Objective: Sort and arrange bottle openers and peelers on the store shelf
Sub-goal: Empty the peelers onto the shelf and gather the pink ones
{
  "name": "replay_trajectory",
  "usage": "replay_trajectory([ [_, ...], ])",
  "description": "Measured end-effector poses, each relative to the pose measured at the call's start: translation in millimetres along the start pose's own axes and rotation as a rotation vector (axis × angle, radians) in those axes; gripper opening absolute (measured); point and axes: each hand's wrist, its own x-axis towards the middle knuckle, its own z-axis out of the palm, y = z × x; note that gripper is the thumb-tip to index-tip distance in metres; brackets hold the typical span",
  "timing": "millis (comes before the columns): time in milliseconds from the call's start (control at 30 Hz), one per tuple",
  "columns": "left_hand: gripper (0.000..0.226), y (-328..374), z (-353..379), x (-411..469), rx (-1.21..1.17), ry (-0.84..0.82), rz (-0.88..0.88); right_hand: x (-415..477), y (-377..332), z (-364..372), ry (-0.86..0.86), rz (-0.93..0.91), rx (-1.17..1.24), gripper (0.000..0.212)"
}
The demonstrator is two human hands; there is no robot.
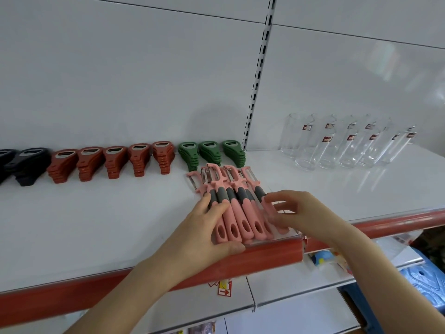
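Note:
Several pink peelers (240, 208) with grey grips lie side by side on the white shelf (96, 225), blades pointing to the back wall, handle ends at the red front edge. My left hand (207, 227) lies over the leftmost peelers, fingers on the grey grips and thumb along the handle ends. My right hand (296, 213) touches the rightmost peelers with spread fingertips. Along the back stand stacks of bottle openers: black (21, 165), red-brown (113, 162) and green (212, 153).
Several clear glass tumblers (342, 143) with red labels stand at the back of the right shelf section. A slotted white upright (256, 75) divides the two sections. Below the red shelf edge (397, 224) lie lower shelves with packaged goods and a blue plastic item (423, 283).

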Motion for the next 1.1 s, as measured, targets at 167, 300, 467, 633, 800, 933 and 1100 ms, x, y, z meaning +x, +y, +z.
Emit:
replay_trajectory([
  [167, 0.1, -9.1, -6.3, 3.9, -0.049, -0.019, 0.009, 6.1, -0.2, 5.1, -0.01, -0.045, -0.089, 0.026],
  [300, 0.097, -10.6, -12.5, 5.0, -0.021, -0.026, 0.029, 6.3, -0.7, 3.4, -0.042, -0.02, -0.113, 0.032],
  [467, 0.087, -1.2, -8.6, 5.5, 0.168, 0.022, 0.009, 5.6, -2.7, 7.7, -0.037, -0.005, -0.138, 0.036],
  [633, 0.094, -1.4, -6.5, 2.5, 0.279, -0.037, -0.003, 4.7, -3.2, 9.0, -0.038, 0.004, -0.137, 0.035],
  [800, 0.093, -3.1, -7.8, -5.5, 0.337, 0.053, 0.028, 6.5, -8.6, 5.8, -0.056, -0.025, -0.217, 0.032],
  [933, 0.077, -14.8, -24.3, -11.6, 0.498, 0.225, 0.117, 22.7, -33.6, 4.8, 0.001, -0.169, -0.496, 0.038],
  [1100, 0.074, -46.2, -65.6, -52.4, 0.642, 0.381, 0.049, 51.9, -99.0, 38.6, -0.025, -0.344, -0.577, 0.04],
])
